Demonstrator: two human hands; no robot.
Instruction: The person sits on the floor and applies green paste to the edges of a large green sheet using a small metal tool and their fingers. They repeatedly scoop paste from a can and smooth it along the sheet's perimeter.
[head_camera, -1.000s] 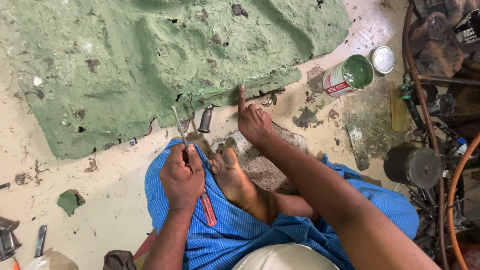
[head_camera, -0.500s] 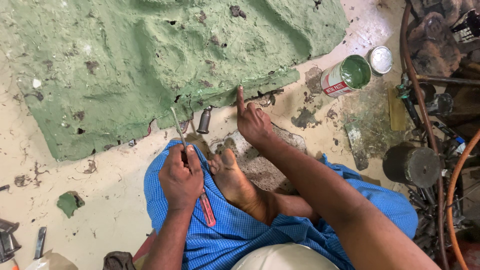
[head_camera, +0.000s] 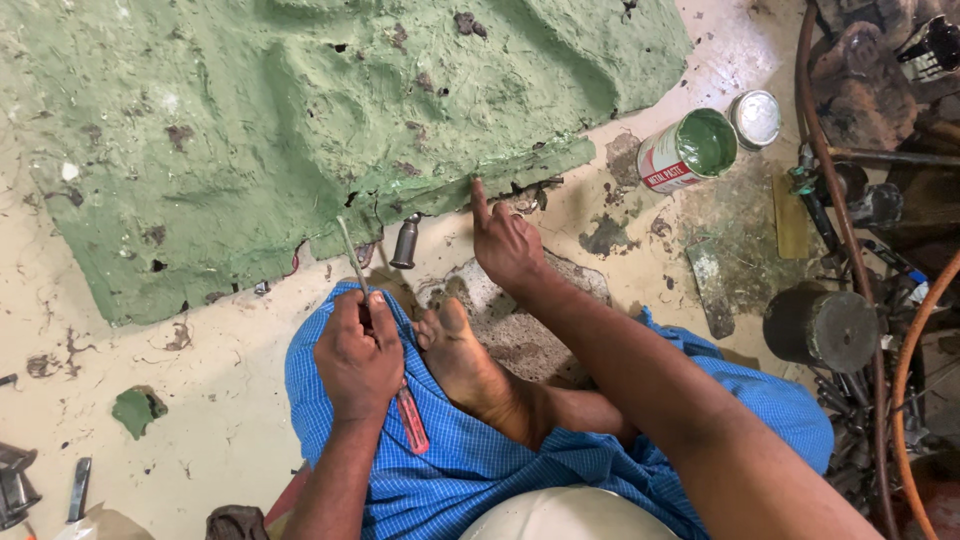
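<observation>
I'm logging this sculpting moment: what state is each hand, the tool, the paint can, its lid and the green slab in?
left hand: closed around tool
thin tool: held, tip up
right hand: forefinger touching slab edge
green slab: flat on floor, cracked edge
paint can: open, tilted
lid: off, beside can

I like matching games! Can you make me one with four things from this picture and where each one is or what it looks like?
Things:
1. open can
2. can lid
3. left hand
4. right hand

Descriptions:
A. one finger pointing at the edge of the big green slab
B. holding a thin tool with a red handle
C. lying on its side, green inside
D. round and silvery, on the floor beside the can

Pairs: 1-C, 2-D, 3-B, 4-A
</observation>
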